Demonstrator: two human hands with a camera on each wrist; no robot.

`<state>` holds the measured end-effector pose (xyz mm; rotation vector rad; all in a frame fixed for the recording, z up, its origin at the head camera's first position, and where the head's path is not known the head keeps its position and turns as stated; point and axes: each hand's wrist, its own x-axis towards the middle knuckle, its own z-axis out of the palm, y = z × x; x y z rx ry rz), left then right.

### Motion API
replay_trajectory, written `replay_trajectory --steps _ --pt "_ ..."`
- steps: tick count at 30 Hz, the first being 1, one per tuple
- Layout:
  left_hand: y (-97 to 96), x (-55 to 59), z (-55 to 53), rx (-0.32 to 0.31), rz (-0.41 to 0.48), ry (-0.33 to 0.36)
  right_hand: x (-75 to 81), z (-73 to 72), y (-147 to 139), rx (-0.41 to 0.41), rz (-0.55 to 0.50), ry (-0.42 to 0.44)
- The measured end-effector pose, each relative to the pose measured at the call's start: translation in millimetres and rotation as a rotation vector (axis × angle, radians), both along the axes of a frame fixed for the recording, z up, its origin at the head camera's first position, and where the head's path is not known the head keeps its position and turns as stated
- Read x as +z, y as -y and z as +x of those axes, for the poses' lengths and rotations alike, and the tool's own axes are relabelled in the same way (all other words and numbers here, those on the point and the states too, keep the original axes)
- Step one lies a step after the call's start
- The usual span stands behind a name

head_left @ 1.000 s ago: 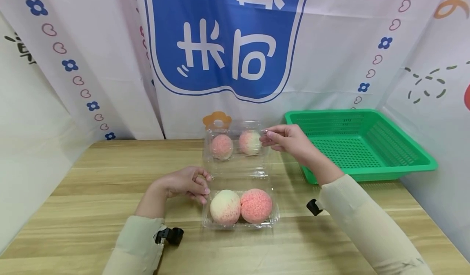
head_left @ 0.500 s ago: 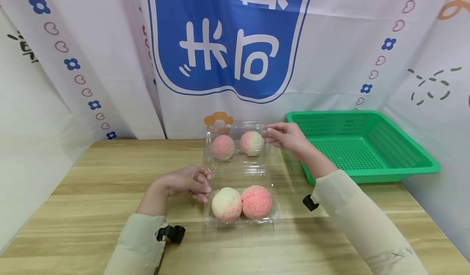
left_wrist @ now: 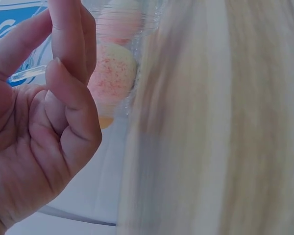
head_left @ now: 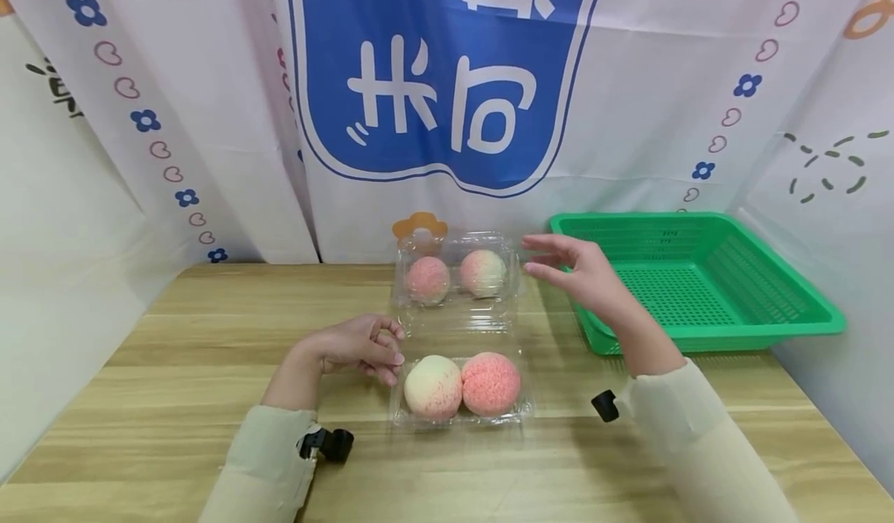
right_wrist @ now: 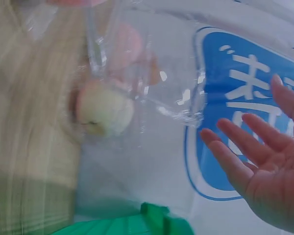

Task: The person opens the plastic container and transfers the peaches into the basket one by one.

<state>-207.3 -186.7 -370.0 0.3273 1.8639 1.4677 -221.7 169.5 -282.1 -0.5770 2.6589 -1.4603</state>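
Observation:
A clear plastic clamshell box (head_left: pixel 457 320) lies unfolded on the table. Two round peach-like fruits, a cream-pink one (head_left: pixel 433 388) and a pink one (head_left: pixel 491 384), sit in its near half. At the far half are another pink one (head_left: pixel 427 280) and a pink-cream one (head_left: pixel 483 273); whether they are inside or behind the plastic, I cannot tell. My left hand (head_left: pixel 363 348) pinches the box's left edge, fingers curled, as the left wrist view (left_wrist: pixel 54 107) shows. To the right of the far half, my right hand (head_left: pixel 576 271) is apart from the plastic, fingers spread and holding nothing.
A green perforated basket (head_left: pixel 705 337) stands at the back right, close beyond my right hand. Behind the wooden table (head_left: pixel 209 368) hangs a white cloth (head_left: pixel 628 119) with a blue printed emblem. The far half of the box lies close to this cloth.
My right hand has let go of the far half's right edge and drawn off to the right, its fingers opening. The left hand stays at the box's left edge.

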Motion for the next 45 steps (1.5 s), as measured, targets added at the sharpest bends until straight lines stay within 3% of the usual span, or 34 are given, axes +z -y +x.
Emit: replay_trajectory --steps 10,15,21,24,30,45 --pt "1.8 -1.8 0.4 0.021 0.004 0.013 -12.7 26.2 8 0.26 0.129 -0.088" --pt "1.5 -0.8 0.5 0.025 -0.005 0.01 -22.9 33.0 14 0.379 0.196 -0.027" --pt "-1.5 0.3 0.1 0.014 -0.043 -0.003 -37.0 35.4 15 0.474 0.189 0.064" --pt "-2.4 0.4 0.0 -0.003 -0.071 -0.028 -42.6 35.4 17 0.509 0.188 0.098" --pt "-1.7 2.2 1.3 -0.017 -0.09 -0.054 -49.4 34.2 24 0.547 0.241 0.055" --pt "-2.9 -0.4 2.1 -0.021 -0.084 0.002 -58.4 36.8 37 0.567 0.396 0.033"
